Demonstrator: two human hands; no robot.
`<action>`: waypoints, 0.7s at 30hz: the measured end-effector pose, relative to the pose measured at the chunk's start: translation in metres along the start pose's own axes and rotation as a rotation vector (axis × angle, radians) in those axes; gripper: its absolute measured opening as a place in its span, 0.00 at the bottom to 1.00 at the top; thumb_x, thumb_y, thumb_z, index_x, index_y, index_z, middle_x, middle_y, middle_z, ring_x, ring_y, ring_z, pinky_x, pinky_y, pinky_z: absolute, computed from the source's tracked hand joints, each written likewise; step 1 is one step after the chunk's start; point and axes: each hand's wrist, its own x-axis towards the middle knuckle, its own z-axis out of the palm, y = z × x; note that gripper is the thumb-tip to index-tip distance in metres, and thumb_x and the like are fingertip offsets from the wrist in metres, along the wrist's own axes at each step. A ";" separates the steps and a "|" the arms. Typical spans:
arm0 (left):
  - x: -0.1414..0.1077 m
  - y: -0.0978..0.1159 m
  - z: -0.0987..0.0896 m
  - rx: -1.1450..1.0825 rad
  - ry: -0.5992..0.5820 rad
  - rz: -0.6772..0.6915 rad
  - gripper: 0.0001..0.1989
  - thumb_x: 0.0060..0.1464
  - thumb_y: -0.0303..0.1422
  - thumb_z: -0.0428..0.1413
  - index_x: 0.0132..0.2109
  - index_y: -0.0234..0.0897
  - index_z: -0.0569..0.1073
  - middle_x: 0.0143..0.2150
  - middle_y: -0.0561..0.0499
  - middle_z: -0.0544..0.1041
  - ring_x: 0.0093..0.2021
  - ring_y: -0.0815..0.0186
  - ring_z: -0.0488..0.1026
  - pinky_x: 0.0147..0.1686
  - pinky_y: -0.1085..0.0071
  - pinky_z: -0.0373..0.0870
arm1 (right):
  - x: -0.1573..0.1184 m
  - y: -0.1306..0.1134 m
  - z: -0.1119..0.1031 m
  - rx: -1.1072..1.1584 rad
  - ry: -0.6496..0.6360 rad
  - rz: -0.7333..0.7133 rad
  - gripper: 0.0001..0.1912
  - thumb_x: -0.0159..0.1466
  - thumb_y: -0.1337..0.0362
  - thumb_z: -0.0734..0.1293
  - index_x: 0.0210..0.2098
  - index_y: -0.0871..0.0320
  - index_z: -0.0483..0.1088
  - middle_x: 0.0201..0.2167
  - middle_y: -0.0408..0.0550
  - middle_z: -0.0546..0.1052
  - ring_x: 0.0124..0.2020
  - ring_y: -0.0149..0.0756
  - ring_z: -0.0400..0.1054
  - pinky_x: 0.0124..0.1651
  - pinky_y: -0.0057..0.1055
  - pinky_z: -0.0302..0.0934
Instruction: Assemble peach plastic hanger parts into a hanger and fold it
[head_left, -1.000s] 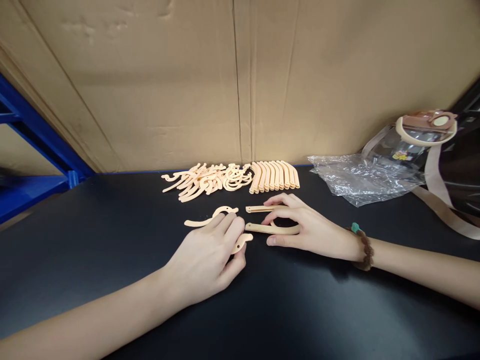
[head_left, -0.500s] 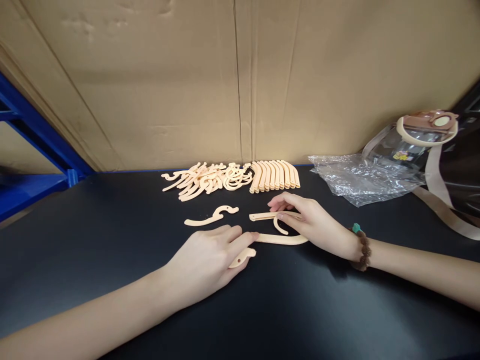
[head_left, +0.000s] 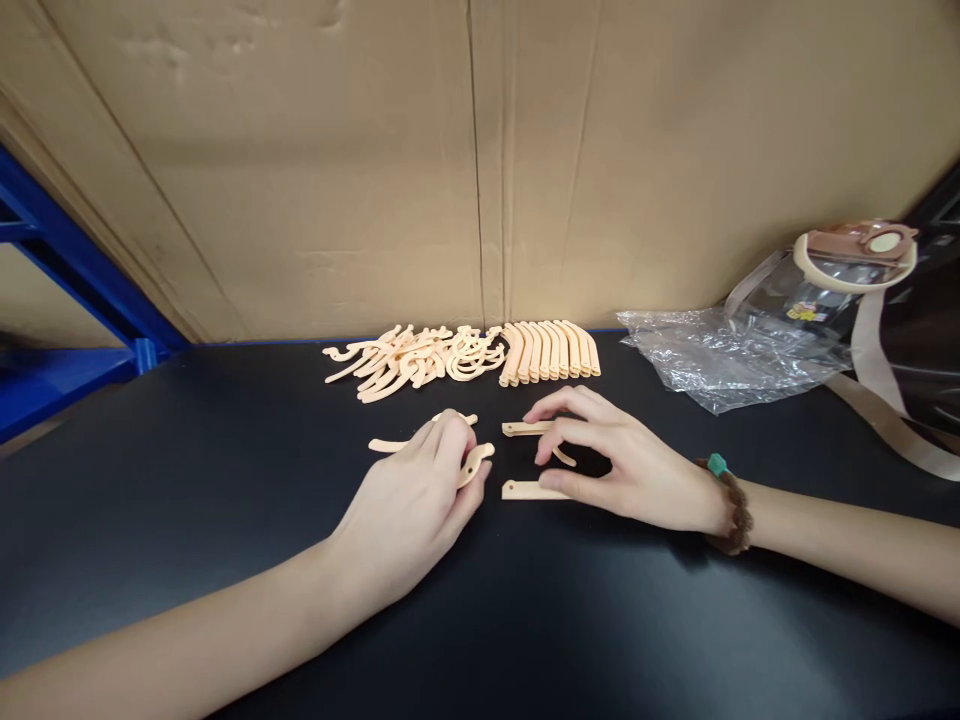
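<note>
My left hand (head_left: 420, 480) is closed around a beige curved piece with a small hole (head_left: 474, 466), whose end sticks out between thumb and fingers. Just behind that hand, another hooked beige piece (head_left: 388, 446) lies partly covered on the black table. To the right, my right hand (head_left: 592, 445) has its fingers spread over two beige arms. Its thumb touches the nearer arm (head_left: 523, 490), while its fingers reach over the farther arm (head_left: 519, 429). A thin curved piece (head_left: 565, 457) shows between them, partly hidden by the fingers.
At the back of the black table (head_left: 247, 480) lie a heap of loose beige pieces (head_left: 409, 360) and a row of curved beige arms (head_left: 551, 350). Clear plastic bags (head_left: 705, 350) and a strapped bottle (head_left: 825, 285) are at the right. A blue frame (head_left: 75, 270) stands left, cardboard (head_left: 315, 170) behind.
My left hand has lifted its piece slightly back, away from the nearer arm. My right hand's fingers have spread, with the thumb now on the nearer arm, which has shifted and shows its holed end.
</note>
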 end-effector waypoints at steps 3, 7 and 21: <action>0.001 0.000 0.000 0.058 -0.011 0.035 0.10 0.67 0.35 0.40 0.37 0.39 0.59 0.35 0.50 0.68 0.35 0.63 0.70 0.22 0.73 0.62 | -0.001 -0.003 0.001 -0.124 -0.053 -0.067 0.12 0.61 0.53 0.70 0.33 0.55 0.71 0.39 0.47 0.73 0.41 0.37 0.66 0.46 0.37 0.59; 0.000 -0.002 0.000 0.009 -0.022 0.064 0.13 0.67 0.37 0.39 0.35 0.39 0.60 0.34 0.50 0.67 0.37 0.62 0.69 0.26 0.71 0.65 | -0.001 -0.001 0.003 -0.152 -0.130 -0.052 0.10 0.63 0.56 0.69 0.35 0.56 0.70 0.34 0.43 0.74 0.36 0.34 0.66 0.41 0.33 0.58; 0.002 -0.001 -0.005 -0.114 -0.034 0.099 0.13 0.68 0.32 0.38 0.36 0.39 0.63 0.31 0.53 0.67 0.31 0.66 0.68 0.27 0.72 0.62 | -0.003 0.000 0.004 -0.142 -0.066 -0.002 0.08 0.70 0.60 0.60 0.36 0.55 0.65 0.37 0.45 0.72 0.38 0.34 0.67 0.41 0.32 0.62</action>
